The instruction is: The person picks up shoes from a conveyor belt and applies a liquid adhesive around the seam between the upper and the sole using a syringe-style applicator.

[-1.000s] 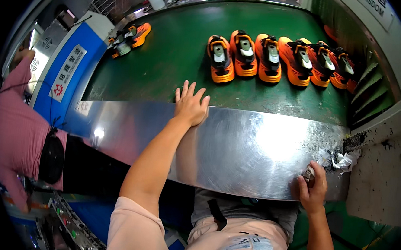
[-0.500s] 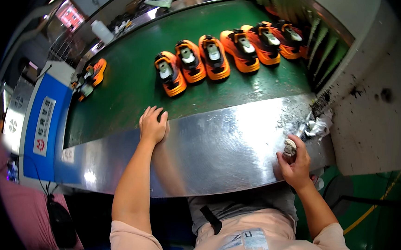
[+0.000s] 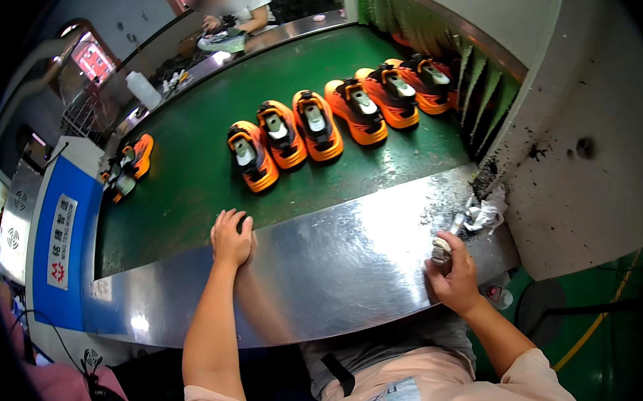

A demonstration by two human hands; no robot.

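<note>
My left hand (image 3: 232, 237) lies on the edge where the metal ledge (image 3: 347, 258) meets the green conveyor belt (image 3: 189, 176), fingers stretched out and holding nothing. At the ledge's right end, my right hand (image 3: 459, 281) grips a small whitish-grey lump (image 3: 441, 251) between thumb and fingers; its exact kind I cannot make out. Beyond my hands, several orange-and-black shoes (image 3: 317, 129) stand in a slanting row on the belt, heels toward me, with pale insoles showing. Neither hand touches a shoe.
Crumpled white tissue (image 3: 490, 208) lies among black crumbs beside a machine housing (image 3: 584, 181). Green strip curtains (image 3: 477, 85) hang at the belt's right. More shoes (image 3: 140, 156) lie far left, near a blue panel (image 3: 69, 242). Across the belt, another person (image 3: 253, 9) handles something.
My view has tilted, so the whole scene sits lower and further left in the picture. Both hands keep about the same places, the right still gripping the lump.
</note>
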